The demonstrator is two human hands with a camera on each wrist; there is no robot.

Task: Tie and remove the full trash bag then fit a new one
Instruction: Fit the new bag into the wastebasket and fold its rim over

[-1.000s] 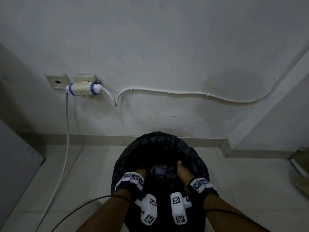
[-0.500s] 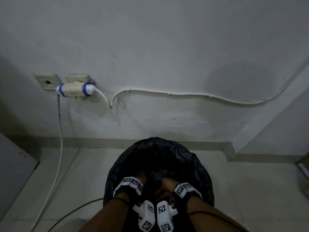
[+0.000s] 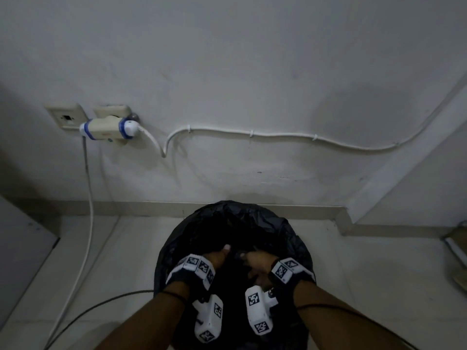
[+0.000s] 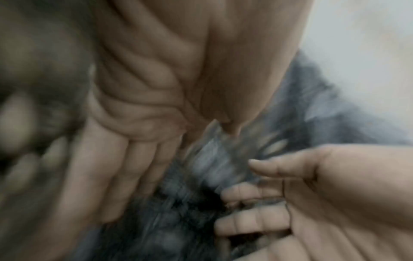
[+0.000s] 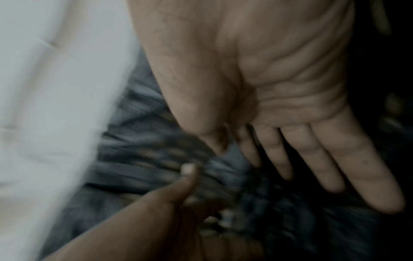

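Trash bag [image 4: 214, 173] blurred (both wrist views).

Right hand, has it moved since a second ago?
Yes. The right hand has come inward from the trash bag's right side toward its middle, beside the left hand.

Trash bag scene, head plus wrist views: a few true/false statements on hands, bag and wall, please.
1. The left hand and right hand both grip gathered plastic of the trash bag. True.
2. The hands sit at opposite rims of the bag. False: they are close together over its middle.
3. A white cable runs along the wall. True.
4. The plug adapter is to the right of the bag. False: it is on the wall, up and to the left of it.
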